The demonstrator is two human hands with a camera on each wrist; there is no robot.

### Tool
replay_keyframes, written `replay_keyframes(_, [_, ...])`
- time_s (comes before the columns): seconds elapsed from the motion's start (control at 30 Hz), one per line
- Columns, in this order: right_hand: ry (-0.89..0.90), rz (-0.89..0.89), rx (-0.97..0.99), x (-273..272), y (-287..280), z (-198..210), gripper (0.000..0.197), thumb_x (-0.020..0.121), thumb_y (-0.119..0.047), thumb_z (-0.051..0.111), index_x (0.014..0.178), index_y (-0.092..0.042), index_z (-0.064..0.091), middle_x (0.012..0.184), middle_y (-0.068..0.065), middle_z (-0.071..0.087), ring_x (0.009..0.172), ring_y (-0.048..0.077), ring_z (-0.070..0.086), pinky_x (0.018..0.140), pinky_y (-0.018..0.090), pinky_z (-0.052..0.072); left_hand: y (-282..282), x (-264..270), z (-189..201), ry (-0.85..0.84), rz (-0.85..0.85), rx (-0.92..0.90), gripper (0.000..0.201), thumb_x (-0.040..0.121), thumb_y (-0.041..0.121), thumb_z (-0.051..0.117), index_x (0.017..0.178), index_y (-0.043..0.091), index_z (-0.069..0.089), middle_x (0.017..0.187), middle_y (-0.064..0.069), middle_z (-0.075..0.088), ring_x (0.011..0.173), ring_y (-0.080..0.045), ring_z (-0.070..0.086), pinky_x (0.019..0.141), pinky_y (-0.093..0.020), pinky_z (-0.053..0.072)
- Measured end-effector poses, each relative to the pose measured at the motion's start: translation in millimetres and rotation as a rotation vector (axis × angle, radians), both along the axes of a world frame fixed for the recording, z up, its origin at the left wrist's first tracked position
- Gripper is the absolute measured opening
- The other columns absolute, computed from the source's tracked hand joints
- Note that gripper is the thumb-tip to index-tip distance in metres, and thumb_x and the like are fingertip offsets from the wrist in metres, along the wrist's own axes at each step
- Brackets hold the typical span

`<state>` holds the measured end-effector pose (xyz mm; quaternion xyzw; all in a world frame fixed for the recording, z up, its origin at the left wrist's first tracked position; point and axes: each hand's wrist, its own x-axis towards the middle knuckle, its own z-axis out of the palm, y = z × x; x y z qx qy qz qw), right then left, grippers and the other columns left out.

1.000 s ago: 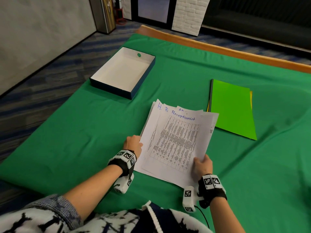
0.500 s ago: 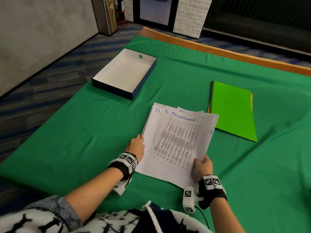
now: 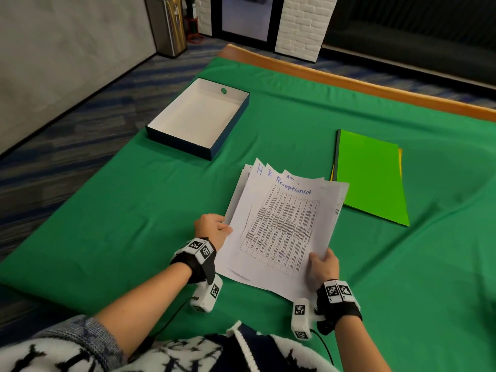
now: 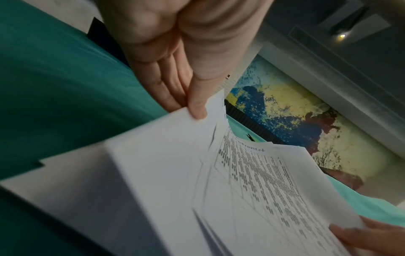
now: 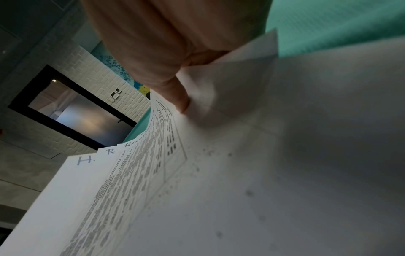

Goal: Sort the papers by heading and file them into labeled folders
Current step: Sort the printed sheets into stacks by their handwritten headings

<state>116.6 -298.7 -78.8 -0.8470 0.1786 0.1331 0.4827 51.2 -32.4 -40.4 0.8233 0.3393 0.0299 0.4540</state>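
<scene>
Thin matt paper sheets (image 3: 279, 232) bend in my fingers (image 4: 197, 104); beyond them lie a smooth cardboard box (image 3: 198, 122) and matt green cloth (image 3: 120, 224).

The papers (image 3: 281, 226) are white, the top sheet printed with a black grid of small text and headed in blue handwriting. The folder (image 3: 371, 175) is bright green, with a yellow edge (image 3: 400, 157) showing beneath it. The cloth (image 3: 134, 210) is deep green. The box (image 3: 198, 119) is white inside, dark navy outside, with a green dot. Both wristbands (image 3: 200, 251) are black with black-and-white square markers. The sleeve (image 3: 67, 353) is white with black marks.
</scene>
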Motion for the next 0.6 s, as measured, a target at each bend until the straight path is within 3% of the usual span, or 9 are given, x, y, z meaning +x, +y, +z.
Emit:
replay_keyframes(0.17, [0.020, 0.000, 0.006, 1.0, -0.3, -0.7, 0.031, 0.091, -0.009, 0.052, 0.121, -0.002, 0.053, 0.117, 0.018, 0.062, 0.103, 0.034, 0.060, 0.095, 0.043, 0.047, 7.7, -5.0, 1.3, 0.045, 0.079, -0.048, 0.034, 0.068, 0.020, 0.081, 0.097, 0.006, 0.071, 0.094, -0.007, 0.073, 0.090, -0.017, 0.067, 0.080, -0.018, 0.046])
replay_keyframes(0.33, [0.021, -0.009, 0.032, 0.7, 0.9, 2.7, 0.031, 0.092, -0.007, 0.052, 0.122, -0.001, 0.052, 0.117, 0.017, 0.061, 0.105, 0.034, 0.059, 0.095, 0.041, 0.045, 13.6, -8.1, -1.5, -0.003, 0.223, -0.122, 0.025, 0.074, 0.034, 0.076, 0.083, 0.012, 0.068, 0.072, 0.001, 0.064, 0.073, -0.018, 0.061, 0.064, -0.020, 0.041])
replay_keyframes(0.43, [0.017, 0.002, 0.017, 1.1, 0.2, 0.9, 0.031, 0.090, -0.007, 0.053, 0.121, -0.001, 0.053, 0.116, 0.018, 0.062, 0.103, 0.034, 0.060, 0.094, 0.041, 0.046, 14.9, -7.5, 0.2, -0.049, 0.201, -0.066, 0.020, 0.083, 0.026, 0.067, 0.097, 0.013, 0.065, 0.066, 0.000, 0.059, 0.058, -0.020, 0.052, 0.054, -0.022, 0.039])
replay_keyframes(0.5, [0.010, 0.009, 0.004, 2.1, -0.6, -1.5, 0.032, 0.089, -0.007, 0.054, 0.121, -0.001, 0.053, 0.116, 0.019, 0.063, 0.102, 0.033, 0.060, 0.095, 0.041, 0.047, 15.1, -6.7, 1.2, -0.016, 0.102, -0.050, 0.018, 0.086, 0.017, 0.063, 0.104, 0.018, 0.062, 0.078, -0.001, 0.067, 0.058, -0.018, 0.053, 0.057, -0.022, 0.042])
replay_keyframes(0.6, [0.013, 0.013, 0.006, 1.9, -0.6, -0.5, 0.033, 0.090, -0.007, 0.053, 0.122, 0.000, 0.053, 0.116, 0.018, 0.063, 0.103, 0.034, 0.060, 0.095, 0.041, 0.047, 10.7, -3.7, 3.3, 0.082, -0.017, -0.046, 0.022, 0.091, 0.011, 0.049, 0.101, 0.018, 0.068, 0.098, -0.003, 0.068, 0.066, -0.015, 0.055, 0.061, -0.021, 0.042])
